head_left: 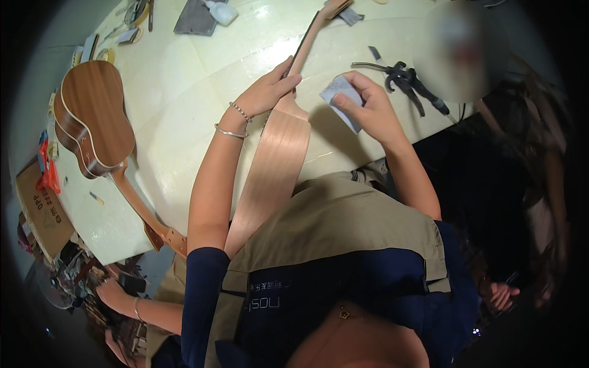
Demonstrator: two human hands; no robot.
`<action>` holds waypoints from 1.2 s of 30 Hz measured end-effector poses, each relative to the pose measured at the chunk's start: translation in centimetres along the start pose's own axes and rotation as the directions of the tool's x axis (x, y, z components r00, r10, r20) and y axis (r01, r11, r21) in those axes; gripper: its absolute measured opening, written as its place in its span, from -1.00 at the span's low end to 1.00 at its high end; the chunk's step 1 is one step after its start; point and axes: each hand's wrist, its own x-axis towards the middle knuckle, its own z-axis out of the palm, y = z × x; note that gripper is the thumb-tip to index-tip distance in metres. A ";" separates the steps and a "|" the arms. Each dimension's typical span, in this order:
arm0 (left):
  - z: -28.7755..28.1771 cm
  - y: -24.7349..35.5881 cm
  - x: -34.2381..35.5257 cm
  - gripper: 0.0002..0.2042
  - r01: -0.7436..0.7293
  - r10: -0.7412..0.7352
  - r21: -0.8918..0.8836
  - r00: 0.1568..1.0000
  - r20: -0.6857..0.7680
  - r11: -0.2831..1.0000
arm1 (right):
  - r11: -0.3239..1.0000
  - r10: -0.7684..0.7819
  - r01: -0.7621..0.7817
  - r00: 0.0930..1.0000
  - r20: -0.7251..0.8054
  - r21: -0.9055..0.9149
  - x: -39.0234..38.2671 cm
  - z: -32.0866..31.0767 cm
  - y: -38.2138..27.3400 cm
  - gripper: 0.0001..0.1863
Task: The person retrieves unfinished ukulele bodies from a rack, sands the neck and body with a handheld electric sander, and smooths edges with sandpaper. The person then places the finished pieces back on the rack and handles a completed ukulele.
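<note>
An unvarnished wooden ukulele (279,150) lies on its edge against my apron, its pale side turned up and its neck pointing to the far side of the table. My left hand (270,89) is closed around the neck where it meets the body. To the right of the neck, my right hand (368,107) pinches a folded grey sheet of sandpaper (343,101) between thumb and fingers. The sandpaper is held apart from the wood. The headstock (334,7) reaches the top edge of the view.
A brown ukulele (95,116) lies at the left. A black air blow gun (405,83) and a small dark piece (374,53) lie right. A white bottle (222,12) rests on a grey pad (195,18). Another person's hand (116,297) shows lower left, beside a cardboard box (46,208).
</note>
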 end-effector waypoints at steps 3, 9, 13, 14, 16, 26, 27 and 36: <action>0.2 0.4 -0.5 -0.30 0.009 -0.015 -0.081 0.997 -0.078 0.997 | 0.993 0.112 -0.107 0.988 0.109 -0.052 0.8 1.4 2.6 -0.70; 1.2 1.1 -0.8 -0.35 -0.009 -0.031 -0.258 0.988 -0.150 0.966 | 0.976 0.212 -0.217 0.963 0.169 0.015 1.5 2.0 3.7 -0.71; 1.3 0.8 -0.4 -0.36 -0.038 -0.005 -0.278 0.988 -0.151 0.960 | 0.974 0.220 -0.226 0.952 0.214 0.003 1.8 1.7 4.0 -0.72; 1.3 0.8 -0.4 -0.36 -0.037 -0.003 -0.278 0.990 -0.143 0.960 | 0.978 0.209 -0.207 0.954 0.215 -0.035 2.0 1.6 3.6 -0.76; 1.1 0.6 -0.3 -0.36 -0.034 -0.001 -0.279 0.992 -0.123 0.960 | 0.980 0.189 -0.168 0.957 0.219 -0.110 2.2 1.7 2.7 -0.82; 1.3 -0.4 0.0 -0.34 -0.108 0.068 -0.271 0.986 -0.152 0.957 | 0.975 -0.004 0.044 0.983 0.183 -0.216 2.5 3.0 2.8 -0.83; 1.2 -0.3 -0.1 -0.34 -0.095 0.056 -0.281 0.988 -0.145 0.955 | 0.974 -0.006 0.048 0.982 0.188 -0.222 2.5 3.0 2.9 -0.83; 1.5 -0.3 -0.1 -0.38 -0.148 0.088 -0.448 0.984 -0.152 0.882 | 0.967 -0.094 0.127 0.984 0.152 -0.221 3.0 3.9 2.6 -0.84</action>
